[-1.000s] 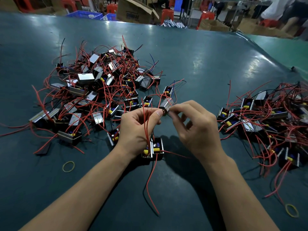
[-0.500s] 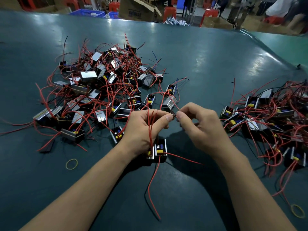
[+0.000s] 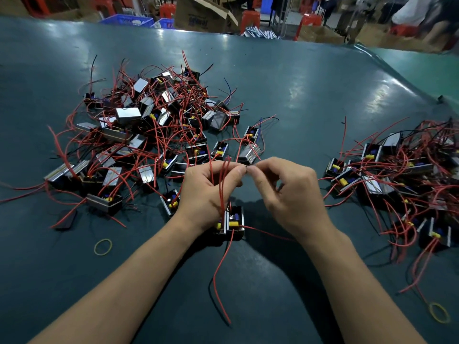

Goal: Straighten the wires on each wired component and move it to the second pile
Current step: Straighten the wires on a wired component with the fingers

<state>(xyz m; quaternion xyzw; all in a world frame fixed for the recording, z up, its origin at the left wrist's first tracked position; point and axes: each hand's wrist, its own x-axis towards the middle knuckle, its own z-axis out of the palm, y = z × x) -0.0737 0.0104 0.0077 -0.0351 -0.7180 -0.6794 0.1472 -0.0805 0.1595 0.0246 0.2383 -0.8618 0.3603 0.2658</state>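
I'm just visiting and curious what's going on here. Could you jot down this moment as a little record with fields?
Surface: dark green table
Left hand: grips a bunch of red wires
Right hand: pinches a wire tip against the left thumb
Component in work: black, yellow part, hanging under the hands
Big pile: on the left, tangled
Second pile: on the right
Loose items: yellow rubber band near the left forearm

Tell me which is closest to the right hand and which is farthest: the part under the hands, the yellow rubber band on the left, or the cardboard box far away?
From the right hand:
1. The small black wired component with a yellow part, just left, below the wrists.
2. The yellow rubber band, lower left on the green table.
3. The brown cardboard box, beyond the table's far edge.
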